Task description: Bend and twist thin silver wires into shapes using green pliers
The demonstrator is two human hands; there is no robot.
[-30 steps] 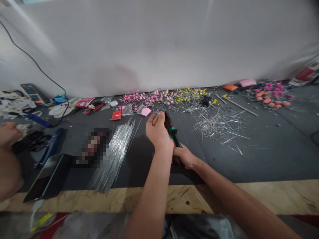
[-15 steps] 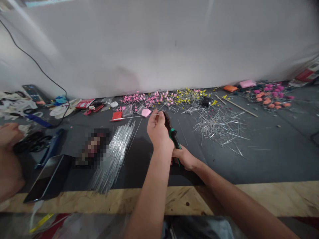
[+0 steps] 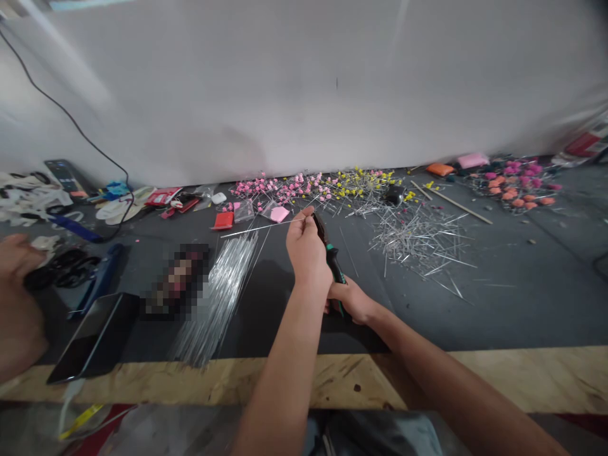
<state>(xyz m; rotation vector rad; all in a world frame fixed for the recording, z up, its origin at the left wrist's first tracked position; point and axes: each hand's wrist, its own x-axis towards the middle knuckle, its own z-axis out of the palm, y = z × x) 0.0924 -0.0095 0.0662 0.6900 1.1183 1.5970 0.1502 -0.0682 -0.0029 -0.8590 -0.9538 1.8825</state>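
My left hand (image 3: pixel 308 253) pinches a thin silvery wire (image 3: pixel 254 228), whose long end sticks out to the left over the table. Wrapped round the handles of a pair of pliers (image 3: pixel 335 261), black with green trim, is my right hand (image 3: pixel 352 300). The pliers' jaws sit right beside my left fingertips; whether they touch the wire is hidden. Left of my hands lies a bundle of long straight wires (image 3: pixel 223 278). A loose heap of short wire pieces (image 3: pixel 415 237) is spread to the right.
Wire stems with pink tips (image 3: pixel 285 189) and yellow tips (image 3: pixel 365 185) lie along the wall. Coral and magenta ones (image 3: pixel 520 183) lie far right. A black phone (image 3: pixel 90 342), blue-handled tool (image 3: pixel 101 278) and another person's hand (image 3: pixel 19 256) are at left. Wooden sticks (image 3: pixel 458 206) lie behind the heap.
My left hand has shifted slightly right, toward the pliers' jaws. The wire's free end has swung a little lower and to the right. My right hand stays nearly still.
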